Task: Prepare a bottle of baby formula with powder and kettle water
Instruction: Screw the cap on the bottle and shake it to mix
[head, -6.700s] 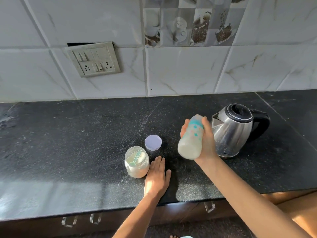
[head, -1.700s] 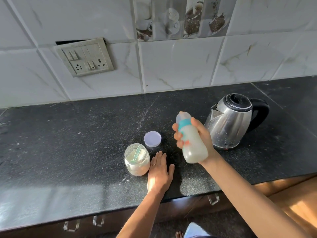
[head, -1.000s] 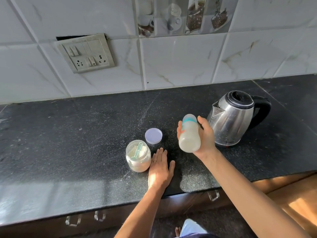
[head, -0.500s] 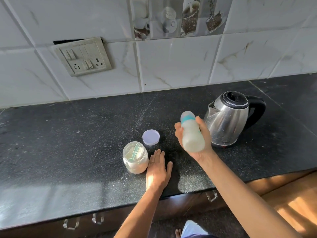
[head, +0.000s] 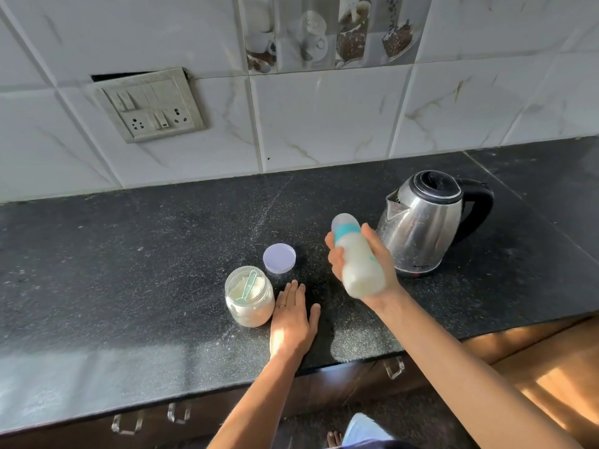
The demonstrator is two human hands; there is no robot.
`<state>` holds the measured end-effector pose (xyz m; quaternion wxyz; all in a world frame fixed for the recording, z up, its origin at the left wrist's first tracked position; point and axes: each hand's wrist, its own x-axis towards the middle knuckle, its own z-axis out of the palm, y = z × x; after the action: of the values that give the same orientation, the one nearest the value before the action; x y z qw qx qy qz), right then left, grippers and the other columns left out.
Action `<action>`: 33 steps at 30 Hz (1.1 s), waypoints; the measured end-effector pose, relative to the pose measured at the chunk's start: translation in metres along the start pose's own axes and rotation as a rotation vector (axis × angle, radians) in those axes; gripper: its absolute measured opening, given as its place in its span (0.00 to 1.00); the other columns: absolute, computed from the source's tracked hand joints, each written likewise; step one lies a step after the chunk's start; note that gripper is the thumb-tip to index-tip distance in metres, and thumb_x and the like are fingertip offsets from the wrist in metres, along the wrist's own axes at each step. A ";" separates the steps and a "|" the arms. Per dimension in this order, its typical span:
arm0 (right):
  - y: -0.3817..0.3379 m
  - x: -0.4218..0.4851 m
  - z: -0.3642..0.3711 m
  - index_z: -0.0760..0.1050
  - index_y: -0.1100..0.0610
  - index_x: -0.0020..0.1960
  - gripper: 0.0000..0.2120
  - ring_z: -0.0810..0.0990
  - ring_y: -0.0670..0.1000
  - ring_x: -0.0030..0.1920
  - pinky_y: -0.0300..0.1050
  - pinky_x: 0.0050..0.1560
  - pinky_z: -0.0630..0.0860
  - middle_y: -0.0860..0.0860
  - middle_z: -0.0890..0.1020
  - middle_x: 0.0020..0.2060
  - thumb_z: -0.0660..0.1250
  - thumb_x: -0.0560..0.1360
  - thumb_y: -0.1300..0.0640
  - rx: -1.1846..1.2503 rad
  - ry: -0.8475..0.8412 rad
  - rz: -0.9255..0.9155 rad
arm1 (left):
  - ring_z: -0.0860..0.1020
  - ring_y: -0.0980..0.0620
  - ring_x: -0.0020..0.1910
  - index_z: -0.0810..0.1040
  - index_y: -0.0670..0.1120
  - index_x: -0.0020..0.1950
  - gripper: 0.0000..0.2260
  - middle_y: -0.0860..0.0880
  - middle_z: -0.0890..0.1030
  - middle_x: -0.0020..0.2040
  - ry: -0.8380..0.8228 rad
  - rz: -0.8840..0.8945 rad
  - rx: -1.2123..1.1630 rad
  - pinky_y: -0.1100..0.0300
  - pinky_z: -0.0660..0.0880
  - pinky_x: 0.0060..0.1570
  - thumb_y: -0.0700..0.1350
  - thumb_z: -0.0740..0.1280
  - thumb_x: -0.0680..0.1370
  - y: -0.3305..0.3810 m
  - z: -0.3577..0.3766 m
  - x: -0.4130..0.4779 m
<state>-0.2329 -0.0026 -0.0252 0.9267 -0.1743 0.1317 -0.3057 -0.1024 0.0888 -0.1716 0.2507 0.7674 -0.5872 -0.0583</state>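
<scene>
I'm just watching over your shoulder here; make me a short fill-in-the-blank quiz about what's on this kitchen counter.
1. The right hand holds a baby bottle filled with ____ liquid.
2. The left hand lies flat on the ____ beside the powder jar.
3. Inside the open jar sits a green ____.
4. The jar's lid lies on the counter, and the steel ____ stands to the right.

Missing words: milky white; counter; scoop; kettle
</scene>
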 end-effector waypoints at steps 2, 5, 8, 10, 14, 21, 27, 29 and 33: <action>0.003 -0.005 0.001 0.60 0.50 0.74 0.37 0.79 0.53 0.35 0.46 0.32 0.80 0.58 0.79 0.51 0.74 0.70 0.50 -0.102 -0.089 -0.036 | 0.65 0.45 0.72 0.69 0.39 0.69 0.27 0.41 0.70 0.70 0.001 0.003 -0.004 0.53 0.57 0.72 0.56 0.52 0.79 0.000 -0.001 0.001; 0.000 -0.006 0.009 0.71 0.56 0.66 0.36 0.80 0.51 0.34 0.44 0.31 0.80 0.56 0.80 0.47 0.80 0.62 0.50 -0.119 -0.087 -0.051 | 0.63 0.45 0.73 0.68 0.39 0.70 0.28 0.42 0.69 0.71 -0.013 -0.010 -0.005 0.54 0.55 0.72 0.57 0.50 0.79 -0.001 -0.001 0.001; 0.000 -0.006 0.007 0.72 0.59 0.64 0.36 0.80 0.51 0.33 0.44 0.32 0.80 0.56 0.80 0.46 0.81 0.60 0.50 -0.082 -0.031 0.000 | 0.64 0.45 0.72 0.69 0.39 0.70 0.28 0.41 0.69 0.71 -0.010 -0.004 -0.009 0.53 0.56 0.72 0.57 0.51 0.79 0.000 -0.001 0.000; 0.000 -0.006 0.006 0.71 0.55 0.67 0.33 0.78 0.52 0.33 0.44 0.31 0.78 0.56 0.79 0.47 0.77 0.66 0.49 -0.192 -0.027 -0.063 | 0.65 0.45 0.72 0.69 0.39 0.69 0.27 0.41 0.70 0.70 -0.002 -0.002 -0.011 0.52 0.58 0.72 0.57 0.51 0.79 0.000 -0.001 0.001; -0.003 -0.005 0.004 0.70 0.60 0.62 0.39 0.81 0.52 0.35 0.45 0.35 0.81 0.56 0.80 0.47 0.83 0.57 0.52 -0.009 0.043 -0.037 | 0.64 0.45 0.72 0.69 0.40 0.70 0.28 0.42 0.69 0.71 -0.009 -0.011 -0.010 0.53 0.56 0.72 0.57 0.51 0.79 0.000 -0.001 -0.001; -0.005 -0.005 0.012 0.70 0.59 0.63 0.37 0.82 0.54 0.35 0.46 0.35 0.82 0.57 0.80 0.47 0.81 0.58 0.56 0.085 0.063 -0.036 | 0.62 0.46 0.73 0.68 0.40 0.70 0.28 0.42 0.69 0.71 -0.019 -0.010 -0.007 0.58 0.50 0.72 0.57 0.50 0.79 0.000 -0.001 0.001; -0.006 -0.004 0.028 0.76 0.60 0.59 0.30 0.81 0.54 0.35 0.45 0.35 0.81 0.56 0.81 0.48 0.80 0.60 0.53 -0.027 -0.024 -0.024 | 0.65 0.46 0.72 0.70 0.39 0.69 0.27 0.42 0.70 0.70 -0.012 -0.011 0.000 0.57 0.51 0.72 0.56 0.52 0.79 0.000 -0.001 0.001; -0.006 -0.003 0.024 0.71 0.61 0.62 0.31 0.81 0.56 0.38 0.48 0.38 0.81 0.57 0.80 0.50 0.79 0.63 0.56 0.138 -0.066 0.045 | 0.64 0.46 0.72 0.70 0.40 0.69 0.27 0.42 0.70 0.70 -0.010 -0.012 -0.001 0.57 0.51 0.72 0.56 0.52 0.79 -0.001 0.000 0.000; -0.004 -0.003 0.024 0.72 0.57 0.65 0.29 0.79 0.54 0.35 0.46 0.34 0.80 0.58 0.79 0.49 0.76 0.67 0.54 -0.042 -0.043 0.011 | 0.65 0.46 0.72 0.70 0.40 0.69 0.27 0.42 0.71 0.70 -0.003 -0.005 -0.005 0.56 0.53 0.72 0.56 0.52 0.79 0.000 -0.001 0.001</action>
<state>-0.2293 0.0017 -0.0016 0.9272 -0.1994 0.1193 -0.2939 -0.1016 0.0882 -0.1706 0.2517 0.7680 -0.5857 -0.0618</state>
